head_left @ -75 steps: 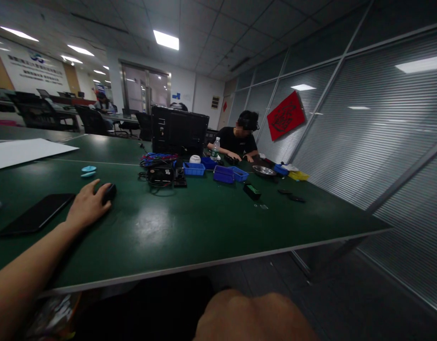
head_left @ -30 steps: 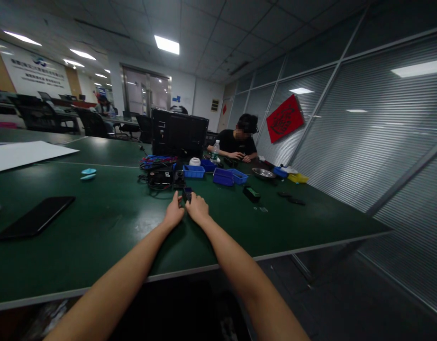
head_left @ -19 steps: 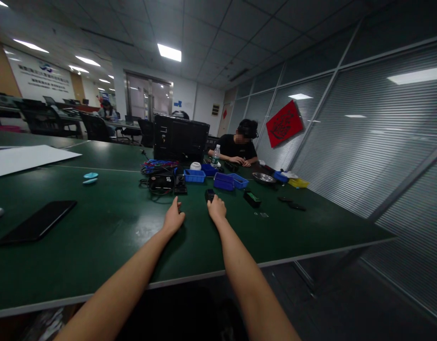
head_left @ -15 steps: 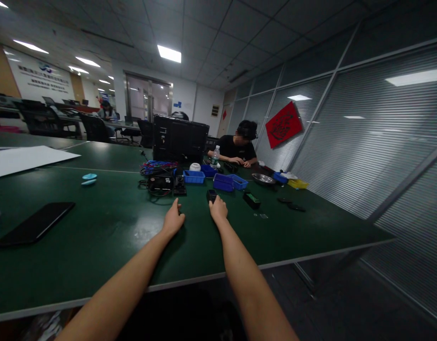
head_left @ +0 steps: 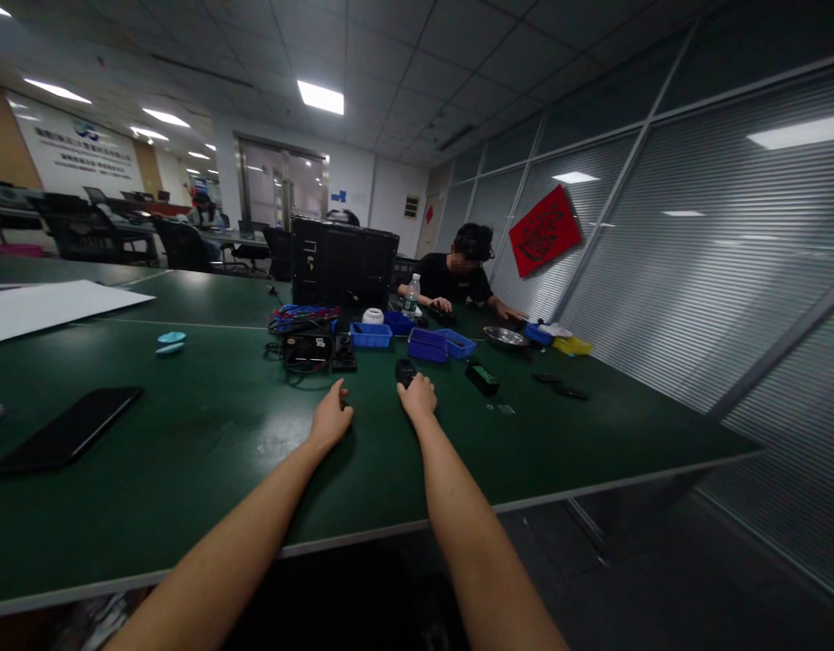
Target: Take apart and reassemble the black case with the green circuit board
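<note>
My left hand (head_left: 331, 418) rests on the green table (head_left: 206, 434), its fingers partly curled. A small dark patch shows between finger and thumb, too small to make out. My right hand (head_left: 418, 398) is closed round the near end of a small black box-shaped device (head_left: 405, 370); its kind is not clear, and the fingers hide its near part. Beyond the left hand stands a black stand-like device (head_left: 344, 354), beside a black power unit (head_left: 307, 349) with cables. Right of my right hand lies a black box with a green top (head_left: 483, 378).
Blue bins (head_left: 427, 344), a white ball (head_left: 373, 316) and a bottle (head_left: 412, 294) stand before a black monitor (head_left: 345, 262). A metal bowl (head_left: 505, 337) and a yellow tray (head_left: 573, 346) lie right. A co-worker (head_left: 450, 276) sits opposite. A dark slab (head_left: 68, 429) lies left.
The co-worker's hands have moved apart, one reaching toward the bins at the right. My hands have hardly moved; the view has turned very slightly.
</note>
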`<state>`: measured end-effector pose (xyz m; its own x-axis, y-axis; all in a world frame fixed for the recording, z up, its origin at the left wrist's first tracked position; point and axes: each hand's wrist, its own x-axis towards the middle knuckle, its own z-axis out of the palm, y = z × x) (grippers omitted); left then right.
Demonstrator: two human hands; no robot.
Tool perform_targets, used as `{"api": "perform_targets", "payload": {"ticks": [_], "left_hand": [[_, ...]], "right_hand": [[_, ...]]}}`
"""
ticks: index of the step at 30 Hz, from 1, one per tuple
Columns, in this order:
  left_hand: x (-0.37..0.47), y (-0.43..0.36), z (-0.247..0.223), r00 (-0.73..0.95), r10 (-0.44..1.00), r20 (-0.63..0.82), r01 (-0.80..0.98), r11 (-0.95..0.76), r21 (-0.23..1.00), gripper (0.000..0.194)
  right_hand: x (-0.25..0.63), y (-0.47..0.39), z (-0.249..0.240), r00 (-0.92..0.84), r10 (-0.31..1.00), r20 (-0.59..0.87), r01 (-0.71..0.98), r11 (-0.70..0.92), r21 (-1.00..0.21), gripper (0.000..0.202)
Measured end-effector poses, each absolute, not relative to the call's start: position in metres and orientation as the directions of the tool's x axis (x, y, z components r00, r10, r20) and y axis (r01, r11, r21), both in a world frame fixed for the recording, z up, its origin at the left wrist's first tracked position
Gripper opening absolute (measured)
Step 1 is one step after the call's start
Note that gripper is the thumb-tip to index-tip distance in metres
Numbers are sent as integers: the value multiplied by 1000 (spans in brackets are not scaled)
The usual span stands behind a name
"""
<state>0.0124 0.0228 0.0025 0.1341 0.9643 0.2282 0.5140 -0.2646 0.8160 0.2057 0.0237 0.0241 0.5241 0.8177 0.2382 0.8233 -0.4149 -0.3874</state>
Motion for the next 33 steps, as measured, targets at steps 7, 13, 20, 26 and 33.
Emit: {"api": "perform_targets", "payload": {"ticks": [7,13,20,26,33], "left_hand": [[14,23,4,145,961,237,540,-277,795,64],[16,30,0,171,953,250,542,-303,784,63],[17,28,4,178,952,248,547,-306,779,62],[15,20,11,163,955,248,538,-296,789,61],[15,24,6,171,947,273,556,-321,766,59]], "right_hand": [[208,25,23,540,804,250,813,-421,-402,56],[208,24,23,557,785,270,802,-426,-418,50],[213,20,36,646,659,387,720,-357,-595,48],[214,18,50,650,677,347,450,25,-893,39],[175,18,39,227,936,-271,-96,-255,-962,33]]}}
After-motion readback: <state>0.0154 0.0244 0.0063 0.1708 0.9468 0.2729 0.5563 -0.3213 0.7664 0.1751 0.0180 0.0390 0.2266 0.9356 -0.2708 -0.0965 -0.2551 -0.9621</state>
